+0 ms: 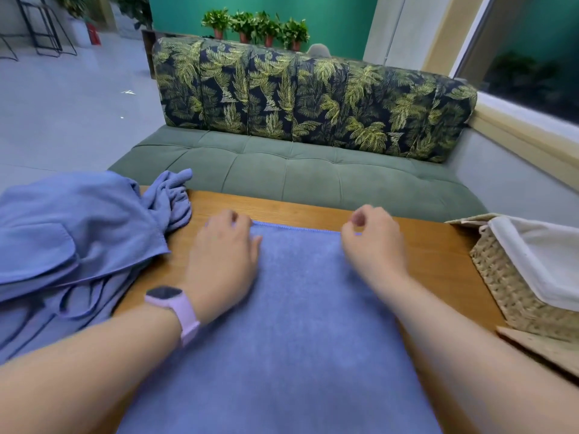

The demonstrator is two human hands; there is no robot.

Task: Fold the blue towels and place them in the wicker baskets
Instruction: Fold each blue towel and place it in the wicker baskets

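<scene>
**Both hands at the far edge of a blue towel on the table**

A blue towel (300, 308) lies spread flat on the wooden table (438, 255), running from near the table's far edge back toward the person. The left hand (224, 261) sits at the towel's far left corner, palm down, its fingers curled over the hem there; they seem to be gripping the corner, though the fingertips are tucked out of view. A pale lilac smartwatch (172, 305) is strapped to that wrist. The right hand (372, 239) is at the far right corner, fingers bent in, thumb and forefinger brought together just at the hem. It is blurred, so I cannot tell for certain whether cloth is pinched between them.

To the left, a heap of more blue towels (72, 239) lies crumpled, covering the table's left side and hanging over its edge. On the right side of the table stands a wicker basket (513, 292) with a white cloth liner (542, 258), well apart from the spread towel. A piece of brown cardboard (542, 349) lies beside the basket's near side.

Beyond the table is a green tufted bench seat (313, 173) with a leaf-patterned backrest (313, 98), and a row of small potted plants (257, 26) stands behind it against a teal wall.
</scene>
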